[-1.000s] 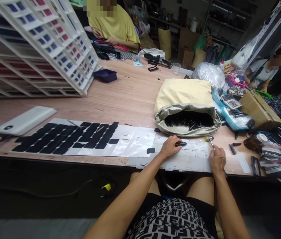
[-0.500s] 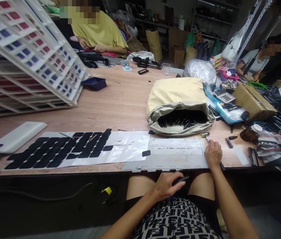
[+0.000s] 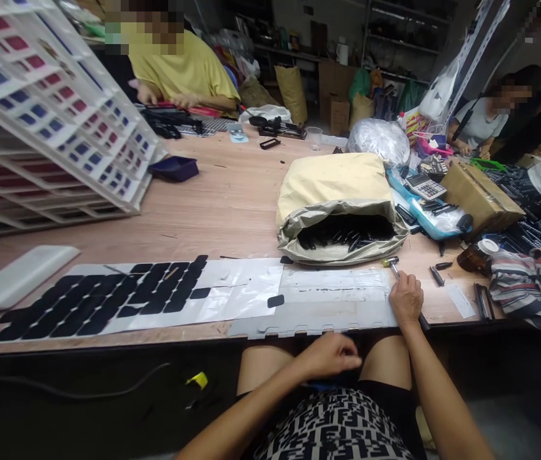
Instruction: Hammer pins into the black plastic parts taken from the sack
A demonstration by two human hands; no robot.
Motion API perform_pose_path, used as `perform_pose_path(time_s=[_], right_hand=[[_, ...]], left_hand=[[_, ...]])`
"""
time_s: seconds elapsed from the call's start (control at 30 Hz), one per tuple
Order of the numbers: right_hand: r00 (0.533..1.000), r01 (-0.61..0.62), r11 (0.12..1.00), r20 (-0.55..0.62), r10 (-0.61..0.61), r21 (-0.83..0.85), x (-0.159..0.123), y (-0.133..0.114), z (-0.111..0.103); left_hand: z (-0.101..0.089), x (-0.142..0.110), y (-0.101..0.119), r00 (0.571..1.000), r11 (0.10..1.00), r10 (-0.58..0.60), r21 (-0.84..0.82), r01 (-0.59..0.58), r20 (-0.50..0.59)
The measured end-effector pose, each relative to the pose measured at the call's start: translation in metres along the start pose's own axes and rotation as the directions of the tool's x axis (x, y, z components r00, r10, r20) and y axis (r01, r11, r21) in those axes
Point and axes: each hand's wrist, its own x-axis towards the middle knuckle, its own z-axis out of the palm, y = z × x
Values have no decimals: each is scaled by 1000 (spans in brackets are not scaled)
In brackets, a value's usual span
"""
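My right hand (image 3: 407, 299) rests at the table's front edge, closed around a small hammer (image 3: 389, 261). The hammer's head has a yellowish end and points away from me; the black end of its handle shows below my hand. Over my lap, just below the table edge, my left hand (image 3: 332, 355) has its fingers curled in. Whatever it may hold is hidden. Between the hands and an open sack (image 3: 332, 182) of black pieces lies a grey-white flat board (image 3: 318, 313). One black rounded patch (image 3: 276, 301) sits at the board's left part.
White sheets (image 3: 236, 297) with rows of black patches lie left, beside a white flat device (image 3: 21, 275). A white basket (image 3: 107, 140) stands far left. A cardboard box (image 3: 481, 195), calculator (image 3: 426, 186) and striped cloth (image 3: 519, 281) crowd the right. Two people sit across.
My left hand has turned and curled its fingers, and the black piece seen in it before is out of sight. The right hand stays on the hammer. The view has shifted slightly.
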Motion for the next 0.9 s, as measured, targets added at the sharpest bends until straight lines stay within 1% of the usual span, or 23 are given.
perform_pose_path(time_s=[0.03,0.07,0.1,0.13,0.17,0.2,0.23,0.27,0.3,0.33,0.4,0.43,0.53,0.6,0.63,0.7,0.77,0.8,0.83,0.87,0.9], right_hand=[[1000,-1,1000,-2,1,0,0,0,0],[1000,-1,1000,-2,1,4,0,0,1],[1000,-3,1000,-1,3,11,0,0,1],[1000,-4,1000,1,4,20,0,0,1],[1000,-6,1000,2,6,28,-1,0,1],[1000,-8,999,3,8,34,-1,0,1],[1000,-9,999,2,9,37,-1,0,1],[1000,-8,999,-2,8,35,-1,-1,1],[1000,-6,1000,-7,6,30,-1,-1,1],[1000,-2,1000,-12,2,25,-1,-1,1],[1000,7,1000,-22,-7,19,-1,-1,0],[1000,12,1000,-26,-11,17,-1,-1,0],[1000,12,1000,-28,-11,18,-1,-1,-1],[1000,6,1000,-19,-6,20,-1,-1,-1],[1000,3,1000,-12,-3,20,-1,-1,-1],[1000,1,1000,-2,-1,21,-1,-1,-1],[1000,0,1000,-1,0,20,-1,-1,-1],[1000,-1,1000,-2,1,22,-2,-2,0],[1000,-3,1000,-1,3,24,-2,-2,0],[1000,-6,1000,1,6,29,-1,-2,0],[1000,-11,999,4,10,35,-1,-2,1]], left_hand=[[-17,9,12,997,998,61,-13,-61,-54],[-36,23,24,979,995,100,1,-102,-178],[-56,40,33,944,991,133,44,-126,-302],[-76,61,41,887,985,171,107,-139,-429],[-94,82,46,816,974,213,181,-135,-538],[-109,104,50,750,961,244,255,-104,-615],[-122,124,51,710,947,260,315,-57,-654],[-131,142,51,710,933,249,359,5,-659],[-137,158,50,726,920,224,386,63,-651],[-140,170,48,751,910,187,399,110,-633],[-139,186,43,792,903,119,397,165,-599],[-137,191,40,800,904,101,389,174,-592],[-131,193,35,791,918,80,354,179,-607],[-132,185,33,774,926,75,332,180,-629],[-134,177,33,760,929,84,326,174,-644],[-140,155,30,716,937,134,322,134,-686],[-143,125,23,658,947,207,317,52,-724],[-142,109,17,643,948,238,317,8,-728],[-138,95,11,648,947,261,320,-29,-715],[-132,82,4,670,944,278,324,-58,-689],[-123,71,-4,701,940,283,333,-69,-655]])
